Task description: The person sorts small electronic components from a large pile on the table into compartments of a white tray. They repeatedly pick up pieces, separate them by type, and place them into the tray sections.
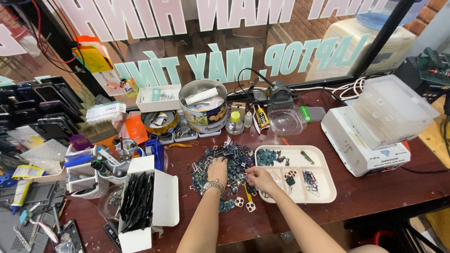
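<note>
We see our left hand [217, 169] resting fingers-down on the pile of small dark metal parts [229, 161] on the counter [375, 192]. Our right hand [257, 176], at the pile's right edge beside the white divided tray [328, 187], pinches loosely; what it grips, we cannot tell.

table [375, 192] — dark glossy wood | tray [323, 187] — smooth cream plastic | parts pile [234, 159] — shiny metal | round tin [206, 115] — metal

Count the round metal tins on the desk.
2: a tall tin behind the parts pile, and a low tin just left of it. Clutter may hide others.
</note>
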